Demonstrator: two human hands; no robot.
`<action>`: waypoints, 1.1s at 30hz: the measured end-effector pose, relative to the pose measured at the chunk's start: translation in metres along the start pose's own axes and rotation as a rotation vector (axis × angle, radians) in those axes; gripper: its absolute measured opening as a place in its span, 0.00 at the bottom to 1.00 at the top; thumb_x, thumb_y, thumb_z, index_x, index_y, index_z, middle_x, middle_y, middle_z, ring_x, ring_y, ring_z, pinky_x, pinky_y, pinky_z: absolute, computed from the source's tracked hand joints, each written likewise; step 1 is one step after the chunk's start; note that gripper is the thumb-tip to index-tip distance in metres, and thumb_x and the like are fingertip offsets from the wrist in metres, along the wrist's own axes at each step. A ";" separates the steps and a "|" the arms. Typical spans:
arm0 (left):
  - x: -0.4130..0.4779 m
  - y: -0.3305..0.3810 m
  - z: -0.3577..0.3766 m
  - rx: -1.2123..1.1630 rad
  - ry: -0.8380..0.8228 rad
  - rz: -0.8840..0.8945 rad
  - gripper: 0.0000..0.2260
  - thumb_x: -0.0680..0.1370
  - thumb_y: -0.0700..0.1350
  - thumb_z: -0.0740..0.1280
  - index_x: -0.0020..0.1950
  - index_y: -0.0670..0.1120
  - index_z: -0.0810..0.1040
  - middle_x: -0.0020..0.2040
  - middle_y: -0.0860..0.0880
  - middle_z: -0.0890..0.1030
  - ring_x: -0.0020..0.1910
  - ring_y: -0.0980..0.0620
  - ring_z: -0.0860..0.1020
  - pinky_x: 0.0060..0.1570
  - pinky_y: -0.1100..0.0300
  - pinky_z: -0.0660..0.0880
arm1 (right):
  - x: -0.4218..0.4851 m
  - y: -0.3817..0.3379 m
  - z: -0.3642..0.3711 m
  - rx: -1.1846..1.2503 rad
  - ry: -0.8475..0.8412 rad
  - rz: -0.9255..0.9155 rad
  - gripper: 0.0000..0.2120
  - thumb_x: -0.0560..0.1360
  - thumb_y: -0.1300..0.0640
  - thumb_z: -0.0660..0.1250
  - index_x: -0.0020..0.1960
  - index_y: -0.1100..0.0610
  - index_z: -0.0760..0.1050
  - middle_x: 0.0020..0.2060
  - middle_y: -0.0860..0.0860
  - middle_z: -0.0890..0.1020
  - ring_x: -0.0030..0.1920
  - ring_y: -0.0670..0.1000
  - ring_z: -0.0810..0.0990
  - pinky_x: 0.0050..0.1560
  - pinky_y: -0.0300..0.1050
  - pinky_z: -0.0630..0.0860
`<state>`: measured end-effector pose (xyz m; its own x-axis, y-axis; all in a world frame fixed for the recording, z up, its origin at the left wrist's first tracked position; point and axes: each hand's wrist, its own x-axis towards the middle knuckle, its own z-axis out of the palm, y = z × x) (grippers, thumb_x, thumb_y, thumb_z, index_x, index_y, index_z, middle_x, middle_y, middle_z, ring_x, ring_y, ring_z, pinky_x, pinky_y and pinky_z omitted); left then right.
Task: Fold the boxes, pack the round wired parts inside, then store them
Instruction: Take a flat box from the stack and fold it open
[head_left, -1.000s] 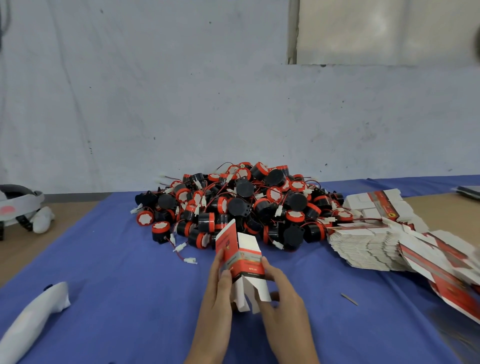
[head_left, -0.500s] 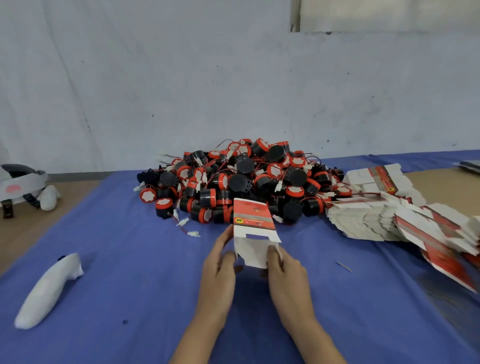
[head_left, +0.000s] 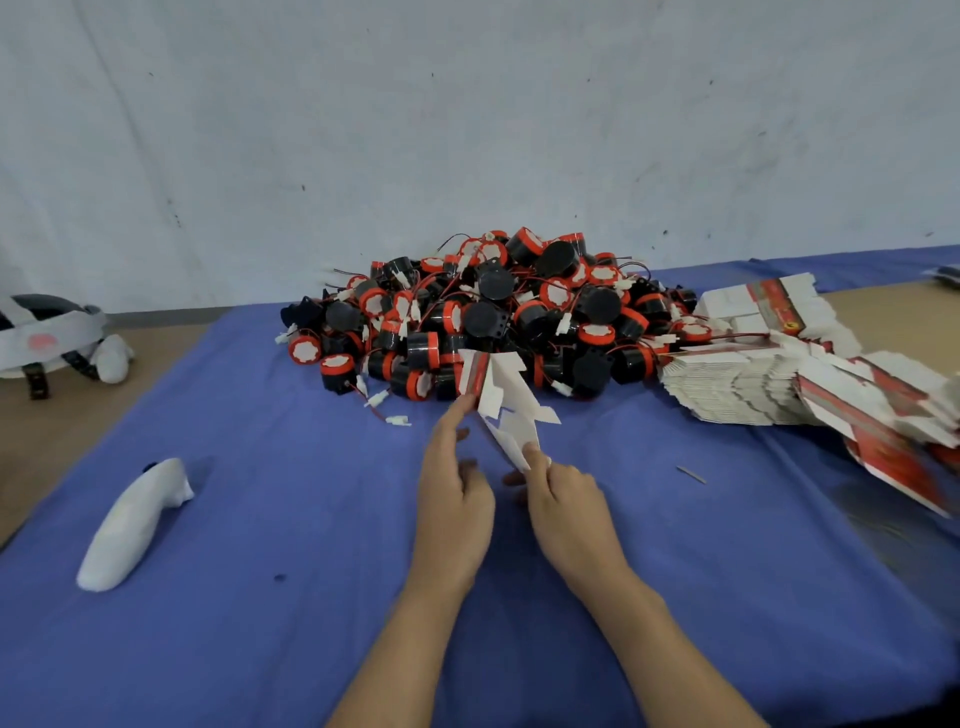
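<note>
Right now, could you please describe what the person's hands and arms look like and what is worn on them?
The left forearm and right forearm are bare down to the frame's lower edge; no sleeves show. The left hand and right hand wear no gloves, and I see no rings, watch or bracelet.

— Where was there room on the blue cloth (head_left: 249, 597)?

— Mostly on the near side. A broad bare stretch lay left of the left hand (head_left: 457, 499), out to the white handheld device (head_left: 132, 525) near the left edge. Right of the right hand (head_left: 566, 512) the cloth held only a thin sliver (head_left: 691, 474).

— And further back?

— Blocked. The pile of round wired parts (head_left: 498, 322) filled the middle toward the wall (head_left: 467, 130), with loose connectors (head_left: 397, 420) trailing off its left front. The stack of flat boxes (head_left: 753, 384) butted against its right side and spilled toward the right edge. The half-folded box (head_left: 511, 410) stood just before the pile.

— Left of the pile?

— Open cloth, back to the wall.
</note>
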<state>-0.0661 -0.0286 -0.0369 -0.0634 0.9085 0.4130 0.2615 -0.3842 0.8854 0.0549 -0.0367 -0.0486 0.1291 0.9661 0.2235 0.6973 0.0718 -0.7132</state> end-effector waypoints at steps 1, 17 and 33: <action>-0.001 0.000 0.001 0.054 -0.018 0.055 0.41 0.77 0.29 0.59 0.66 0.78 0.61 0.69 0.70 0.67 0.68 0.62 0.69 0.61 0.68 0.71 | 0.000 0.001 0.001 -0.037 0.005 -0.016 0.16 0.86 0.55 0.49 0.62 0.53 0.75 0.48 0.51 0.86 0.47 0.57 0.82 0.48 0.59 0.78; -0.002 -0.005 0.015 0.512 0.022 0.231 0.43 0.76 0.46 0.73 0.82 0.45 0.48 0.81 0.46 0.55 0.79 0.52 0.54 0.76 0.57 0.59 | -0.006 -0.005 -0.002 0.156 0.112 -0.002 0.21 0.83 0.54 0.55 0.32 0.48 0.60 0.29 0.48 0.66 0.31 0.45 0.67 0.31 0.43 0.59; -0.011 0.003 0.011 0.267 -0.056 0.285 0.42 0.71 0.62 0.68 0.80 0.60 0.48 0.73 0.68 0.58 0.73 0.63 0.62 0.67 0.61 0.68 | -0.009 -0.012 -0.021 0.905 0.331 0.037 0.17 0.82 0.36 0.51 0.66 0.32 0.72 0.68 0.33 0.74 0.70 0.36 0.71 0.75 0.47 0.66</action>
<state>-0.0541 -0.0378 -0.0411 0.0987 0.7817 0.6158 0.5028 -0.5732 0.6470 0.0605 -0.0518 -0.0286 0.4290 0.8626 0.2680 -0.1006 0.3405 -0.9348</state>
